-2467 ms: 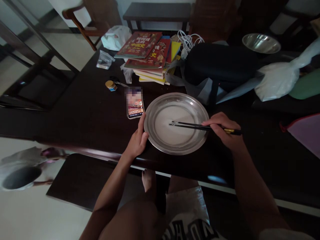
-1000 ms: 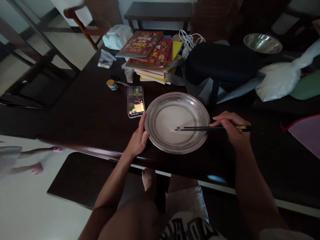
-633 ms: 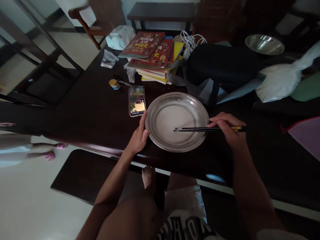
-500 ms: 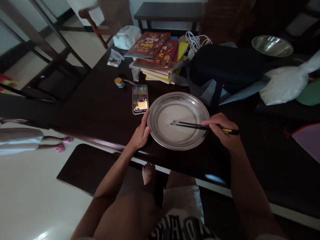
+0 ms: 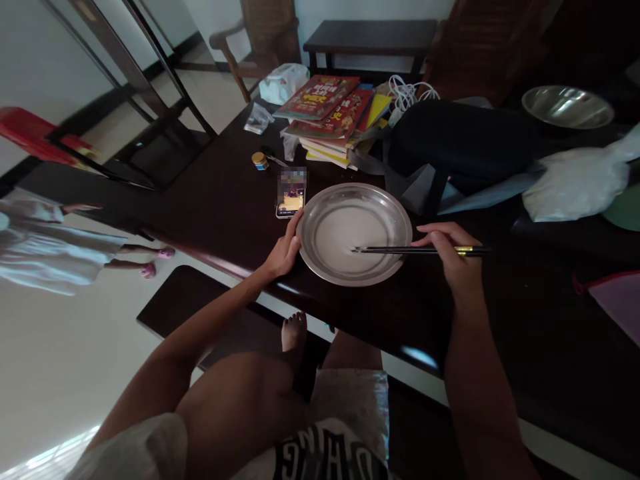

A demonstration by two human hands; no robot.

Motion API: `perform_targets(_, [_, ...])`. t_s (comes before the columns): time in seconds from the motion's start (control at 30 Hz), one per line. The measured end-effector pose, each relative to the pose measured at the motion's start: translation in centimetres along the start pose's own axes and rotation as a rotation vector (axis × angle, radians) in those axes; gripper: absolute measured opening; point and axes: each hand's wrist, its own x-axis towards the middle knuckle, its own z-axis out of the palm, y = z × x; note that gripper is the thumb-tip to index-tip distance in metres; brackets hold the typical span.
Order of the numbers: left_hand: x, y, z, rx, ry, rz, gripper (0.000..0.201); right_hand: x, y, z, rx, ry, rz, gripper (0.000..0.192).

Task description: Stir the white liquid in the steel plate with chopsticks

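A wide metal basin (image 5: 310, 259) sits on the dark table, with a whitish, cloudy liquid (image 5: 340, 233) in it. My left hand (image 5: 284, 253) grips the basin's left rim, thumb and fingers closed against it. In my right hand (image 5: 453, 250), just right of the basin, is a pair of black chopsticks (image 5: 400, 251) with gold bands. Their tips reach into the liquid near the middle of the basin. A lit phone (image 5: 291, 200) lies beyond my left fingertips, close to the rim.
A small jar (image 5: 259, 161) and scissors (image 5: 275, 158) lie past the phone. Behind are stacked books (image 5: 320, 100), white cables (image 5: 405, 90) and a black bag (image 5: 450, 143). At right are another metal bowl (image 5: 567, 107) and a white plastic bag (image 5: 570, 183). A person (image 5: 55, 243) stands at left.
The chopstick tips have shifted slightly toward me and right within the liquid, and my right fingers have loosened a little. My view has turned; the person at left shows more.
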Motion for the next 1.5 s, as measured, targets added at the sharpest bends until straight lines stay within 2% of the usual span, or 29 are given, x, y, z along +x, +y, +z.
perform_targets(0.07, [-0.1,-0.2,0.2,-0.002,0.008,0.005,0.092,-0.1,0.0,-0.1,0.011,-0.057,-0.001,0.018])
perform_targets(0.17, [-0.1,-0.7,0.5,-0.019,0.022,0.031,0.089,-0.2,0.1,0.0,-0.033,-0.13,-0.077,0.015])
perform_targets(0.3, [-0.1,-1.1,0.7,-0.029,0.032,0.045,0.087,-0.4,0.3,-0.3,-0.038,-0.029,-0.051,0.018])
perform_targets(0.4, [-0.1,-1.1,0.9,-0.019,0.04,0.029,0.087,-0.4,0.4,-0.6,-0.003,-0.057,-0.036,0.019])
perform_targets(0.47, [-0.1,-1.0,1.1,-0.011,0.037,0.022,0.086,-0.5,0.4,-0.7,-0.03,-0.106,-0.097,0.017])
perform_targets(0.53, [-0.1,-0.9,1.2,-0.01,0.04,0.029,0.086,-0.4,0.3,-0.8,-0.069,-0.081,-0.135,0.017])
perform_targets(0.67, [-0.1,-0.7,1.4,-0.014,0.054,0.051,0.085,-0.5,0.4,-1.1,-0.025,0.0,-0.076,0.018])
perform_targets(0.83, [-0.1,-0.6,1.4,-0.015,0.057,0.057,0.083,-0.6,0.5,-0.8,-0.049,-0.096,-0.144,0.017])
perform_targets(1.0, [-0.1,-0.6,1.5,-0.001,0.059,0.051,0.086,-0.6,0.3,-1.1,-0.016,-0.013,-0.09,0.018])
perform_targets(1.17, [-0.1,-0.2,1.7,0.002,0.07,0.059,0.085,-0.6,0.3,-1.3,-0.014,-0.099,-0.115,0.016])
perform_targets(1.3, [-0.1,0.1,2.0,0.005,0.08,0.049,0.086,-0.7,0.5,-1.4,0.032,-0.034,-0.075,0.017])
perform_targets(1.37, [-0.1,0.2,2.0,0.005,0.081,0.037,0.087,-0.7,0.5,-1.3,0.067,-0.053,-0.051,0.017])
perform_targets(1.5, [-0.2,0.1,1.9,0.0,0.073,0.017,0.088,-0.8,0.7,-1.1,-0.003,-0.105,-0.115,0.015])
